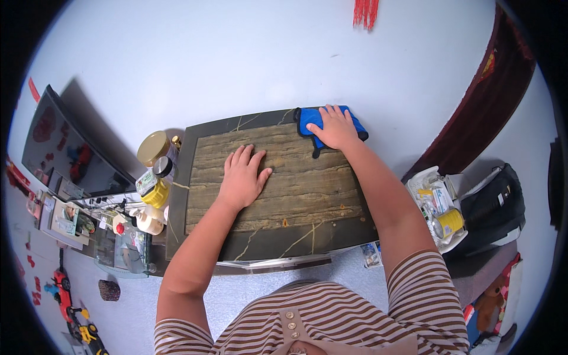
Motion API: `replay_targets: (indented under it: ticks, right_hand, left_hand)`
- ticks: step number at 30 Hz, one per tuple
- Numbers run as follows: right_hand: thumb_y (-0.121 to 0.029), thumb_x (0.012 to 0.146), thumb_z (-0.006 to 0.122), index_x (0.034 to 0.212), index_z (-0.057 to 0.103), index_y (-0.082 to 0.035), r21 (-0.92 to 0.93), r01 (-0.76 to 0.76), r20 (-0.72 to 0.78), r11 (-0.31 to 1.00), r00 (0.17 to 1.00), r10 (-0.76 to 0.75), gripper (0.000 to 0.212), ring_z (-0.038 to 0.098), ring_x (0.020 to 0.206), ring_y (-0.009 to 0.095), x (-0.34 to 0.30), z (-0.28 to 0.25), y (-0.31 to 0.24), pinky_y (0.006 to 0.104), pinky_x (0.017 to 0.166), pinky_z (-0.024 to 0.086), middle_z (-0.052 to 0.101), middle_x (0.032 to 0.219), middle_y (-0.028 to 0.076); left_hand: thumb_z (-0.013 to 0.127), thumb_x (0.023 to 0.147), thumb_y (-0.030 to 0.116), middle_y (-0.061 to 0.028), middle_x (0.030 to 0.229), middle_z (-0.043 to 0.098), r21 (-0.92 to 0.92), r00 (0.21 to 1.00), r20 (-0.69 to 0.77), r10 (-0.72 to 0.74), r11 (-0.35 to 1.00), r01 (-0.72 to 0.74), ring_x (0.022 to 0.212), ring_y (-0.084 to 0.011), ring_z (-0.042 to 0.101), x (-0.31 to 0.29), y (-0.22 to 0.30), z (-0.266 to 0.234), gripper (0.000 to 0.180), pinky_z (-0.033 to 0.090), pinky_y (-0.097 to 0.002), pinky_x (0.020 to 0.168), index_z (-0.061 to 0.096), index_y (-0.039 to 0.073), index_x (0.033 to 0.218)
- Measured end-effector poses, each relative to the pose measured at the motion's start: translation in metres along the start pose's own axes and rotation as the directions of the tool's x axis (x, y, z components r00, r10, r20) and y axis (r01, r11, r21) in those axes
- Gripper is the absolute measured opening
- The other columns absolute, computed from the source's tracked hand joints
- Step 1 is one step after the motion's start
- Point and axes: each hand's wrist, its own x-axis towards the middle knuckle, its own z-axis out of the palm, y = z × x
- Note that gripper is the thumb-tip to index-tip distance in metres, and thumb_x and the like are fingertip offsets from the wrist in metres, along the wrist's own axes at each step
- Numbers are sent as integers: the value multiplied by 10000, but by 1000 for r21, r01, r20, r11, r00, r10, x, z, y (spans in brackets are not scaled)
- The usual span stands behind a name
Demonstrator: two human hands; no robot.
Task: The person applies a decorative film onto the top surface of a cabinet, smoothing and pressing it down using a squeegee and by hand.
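Observation:
A blue cloth with black edging (305, 117) lies bunched at the far right corner of a cabinet top (296, 201), which has a brown, wood-like grained panel inside a dark, veined border. My right hand (336, 129) rests on the cloth, its fingers stretched over it and pressing it flat; part of the cloth is hidden beneath the palm. On the grained panel, left of the middle, my left hand (241, 180) lies flat with fingers spread and nothing in it.
Left of the cabinet stand jars and bottles, among them a gold-lidded jar (155, 148) and a yellow container (155, 194), near a television (74, 148). On the right are a white basket of items (435, 207), a black bag (494, 204) and a dark red curtain (473, 106).

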Motion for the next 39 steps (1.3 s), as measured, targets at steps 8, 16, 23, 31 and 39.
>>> replay_targets:
  ticks: [8,16,23,31,39]
  right_hand:
    - [-690,1032,427,1649,337,-78,21,-8,13,1000,1000,8,873,186,1620,310,4,-4,-6,517,1318,130,273,1731,143]
    - [-709,1016,437,1654,328,-79,9,43,30,999,999,-43,903,166,1625,317,-50,-4,-20,517,1316,120,253,1738,152]
    - [-693,988,516,1588,428,-30,-1,102,-91,995,991,-102,899,277,1578,376,-143,4,-43,550,1289,175,355,1680,211]
    - [-674,1000,506,1571,449,-17,1,108,-102,994,989,-107,872,285,1572,394,-226,4,-93,550,1284,183,379,1662,226]
    - [-681,1013,478,1593,435,-54,-19,18,-72,1000,997,-19,855,266,1584,380,-228,0,-100,555,1286,171,357,1682,206]
  left_hand:
    - [587,1047,434,-187,1528,507,-22,999,-48,-24,999,23,1461,-392,417,1,4,-6,503,305,-525,1213,567,130,1447]
    - [592,1041,442,-181,1518,523,-10,997,-71,-17,1000,16,1451,-382,434,4,0,1,497,326,-522,1203,585,137,1435]
    - [576,1043,446,-204,1523,533,-24,995,-100,-7,1000,5,1457,-401,438,4,-4,11,514,312,-534,1225,601,116,1435]
    - [444,1087,516,-210,1659,373,26,979,193,59,998,-65,1550,-397,325,9,-19,4,630,235,-567,1271,438,131,1585]
    - [515,1071,450,-126,1598,490,-126,980,55,192,975,-184,1539,-323,371,-22,-49,-17,517,249,-597,1259,561,154,1492]
